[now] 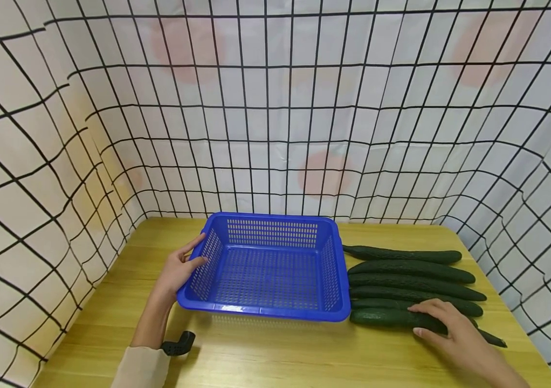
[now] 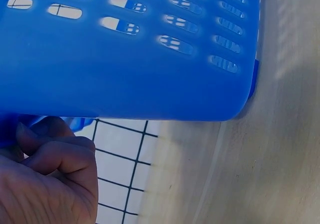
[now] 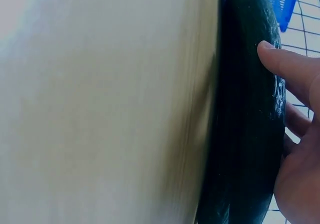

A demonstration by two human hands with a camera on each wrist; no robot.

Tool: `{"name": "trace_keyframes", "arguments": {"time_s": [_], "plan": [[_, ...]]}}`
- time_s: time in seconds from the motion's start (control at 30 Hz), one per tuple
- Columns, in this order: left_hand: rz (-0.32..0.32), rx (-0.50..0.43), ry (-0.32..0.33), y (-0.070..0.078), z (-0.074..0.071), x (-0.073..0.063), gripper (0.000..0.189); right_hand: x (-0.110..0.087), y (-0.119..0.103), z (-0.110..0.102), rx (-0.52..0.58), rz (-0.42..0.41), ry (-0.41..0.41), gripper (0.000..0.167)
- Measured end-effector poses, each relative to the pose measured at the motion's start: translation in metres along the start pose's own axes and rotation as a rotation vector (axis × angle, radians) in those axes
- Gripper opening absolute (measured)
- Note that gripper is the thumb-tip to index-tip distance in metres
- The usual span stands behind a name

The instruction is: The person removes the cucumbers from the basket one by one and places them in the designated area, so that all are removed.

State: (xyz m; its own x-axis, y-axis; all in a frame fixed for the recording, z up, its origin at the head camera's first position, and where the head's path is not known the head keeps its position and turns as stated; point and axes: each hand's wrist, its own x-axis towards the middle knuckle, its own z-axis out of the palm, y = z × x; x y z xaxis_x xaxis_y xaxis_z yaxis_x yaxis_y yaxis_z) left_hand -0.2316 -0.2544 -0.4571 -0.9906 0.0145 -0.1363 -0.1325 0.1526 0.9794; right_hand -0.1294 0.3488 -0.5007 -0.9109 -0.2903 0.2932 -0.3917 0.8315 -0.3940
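Observation:
A blue plastic basket (image 1: 266, 311) with slotted walls stands in the middle of the table in the head view, nothing inside it. My left hand (image 1: 178, 272) grips its left rim, thumb over the inner side; the left wrist view shows curled fingers (image 2: 65, 159) beside the blue wall. Right of the basket lie several dark green cucumbers (image 1: 411, 268), side by side. Over the nearest cucumber (image 1: 384, 318) my right hand (image 1: 457, 334) bends its fingers and thumb, holding it against the table. In the right wrist view the thumb (image 3: 287, 64) presses its side.
The wooden table (image 1: 275, 355) extends in front of the basket and to its left. White sheeting with a black grid (image 1: 280, 124) encloses the back and both sides. A small black device (image 1: 179, 344) sits at my left wrist.

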Motion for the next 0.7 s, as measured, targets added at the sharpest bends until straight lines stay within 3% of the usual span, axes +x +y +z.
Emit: {"name": "trace_keyframes", "arguments": {"time_s": [0.33, 0.7], "plan": [[-0.007, 0.006, -0.003, -0.0007, 0.0010, 0.0010, 0.066, -0.0003, 0.0037, 0.0024, -0.074, -0.022, -0.012, 0.036], [-0.008, 0.002, 0.008, 0.0000, 0.0022, -0.0020, 0.064, 0.0042, -0.0025, -0.0021, -0.018, 0.032, -0.023, 0.029]]}}
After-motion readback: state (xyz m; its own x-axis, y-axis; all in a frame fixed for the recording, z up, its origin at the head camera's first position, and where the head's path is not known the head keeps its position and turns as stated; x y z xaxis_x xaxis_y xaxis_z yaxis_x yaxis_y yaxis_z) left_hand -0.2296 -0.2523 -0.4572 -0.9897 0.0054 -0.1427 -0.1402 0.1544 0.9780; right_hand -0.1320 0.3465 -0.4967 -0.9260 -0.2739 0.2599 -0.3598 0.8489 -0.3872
